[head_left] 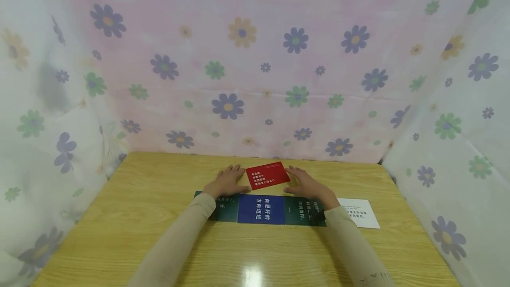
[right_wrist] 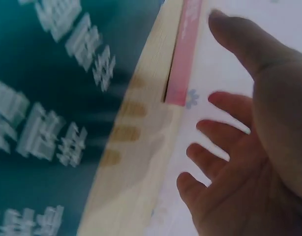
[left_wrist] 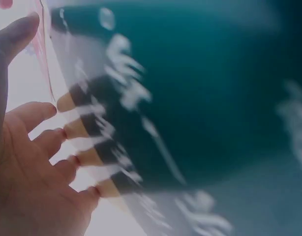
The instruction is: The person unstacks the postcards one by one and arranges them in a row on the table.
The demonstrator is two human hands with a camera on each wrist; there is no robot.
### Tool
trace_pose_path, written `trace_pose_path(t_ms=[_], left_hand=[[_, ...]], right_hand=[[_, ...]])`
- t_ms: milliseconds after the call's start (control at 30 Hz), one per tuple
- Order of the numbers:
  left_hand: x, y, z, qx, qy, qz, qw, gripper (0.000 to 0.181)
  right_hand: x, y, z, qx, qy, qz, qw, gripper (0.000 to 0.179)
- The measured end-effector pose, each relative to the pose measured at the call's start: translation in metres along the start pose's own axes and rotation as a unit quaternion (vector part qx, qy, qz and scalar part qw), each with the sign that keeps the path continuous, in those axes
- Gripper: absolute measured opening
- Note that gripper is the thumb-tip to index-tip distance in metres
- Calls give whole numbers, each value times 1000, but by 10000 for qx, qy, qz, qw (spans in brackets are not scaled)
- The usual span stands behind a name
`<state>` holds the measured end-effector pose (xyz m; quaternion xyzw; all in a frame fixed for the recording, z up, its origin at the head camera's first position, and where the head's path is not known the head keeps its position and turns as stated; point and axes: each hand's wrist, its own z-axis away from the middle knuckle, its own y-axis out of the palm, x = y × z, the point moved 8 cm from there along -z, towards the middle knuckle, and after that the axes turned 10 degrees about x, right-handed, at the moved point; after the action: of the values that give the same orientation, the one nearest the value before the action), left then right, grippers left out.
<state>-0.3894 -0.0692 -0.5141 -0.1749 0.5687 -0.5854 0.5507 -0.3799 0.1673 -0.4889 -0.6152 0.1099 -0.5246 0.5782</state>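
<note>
A red card (head_left: pixel 268 175) with white lettering lies slightly turned on the table, between both hands. At its left edge is my left hand (head_left: pixel 226 182), fingers spread and fairly straight. My right hand (head_left: pixel 310 188) is at the card's right edge, fingers extended and apart. In the right wrist view the red card (right_wrist: pixel 184 56) shows as a narrow pink-red strip beyond the thumb. Just nearer to me runs a row of cards: a dark green one (head_left: pixel 225 212) partly under the left hand, a blue one (head_left: pixel 260 217), and another dark green one (head_left: pixel 296 217) partly covered by the right arm.
A white card (head_left: pixel 367 214) with dark print lies right of the row, partly behind the right sleeve. The wooden table (head_left: pixel 119 225) is bounded at the back and sides by flowered cloth (head_left: pixel 271 56). Light glares off the table's near part.
</note>
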Motion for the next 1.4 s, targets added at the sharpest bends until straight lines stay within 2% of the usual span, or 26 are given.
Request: trace_pose_path(t_ms=[133,233,433,633,767,867,1033,1400], left_hand=[[-4,-1,-3,51,-125,-80,9999,92],[-5,-1,-5,36,-282,-123,9995,92],[-7,-5,-5,49,-379,0,9993,90],[-7,-10,-2,287,-288,-49,9992,88],[-6,-11,-1,352,-288,-83,9989,92],[-5,-12,0,321,-283,-94,9990,96],[-3,-10,0,387,-302,-259,9985,96],[-3,-5,-5,259,-415,-412,9979,92]], right_hand=[[-4,3,-16,435,122,106,9989,75],[-6,5,-23,612,253,93,9978,72],[-3,9,-24,656,490,-136,9965,70],[1,5,-23,477,332,-84,9983,67],[-4,0,-23,348,311,-19,9989,76],[-10,-2,-24,345,409,415,9977,88],[-18,-2,-28,608,736,1088,9895,103],[-24,0,-34,885,1189,1081,9830,103]])
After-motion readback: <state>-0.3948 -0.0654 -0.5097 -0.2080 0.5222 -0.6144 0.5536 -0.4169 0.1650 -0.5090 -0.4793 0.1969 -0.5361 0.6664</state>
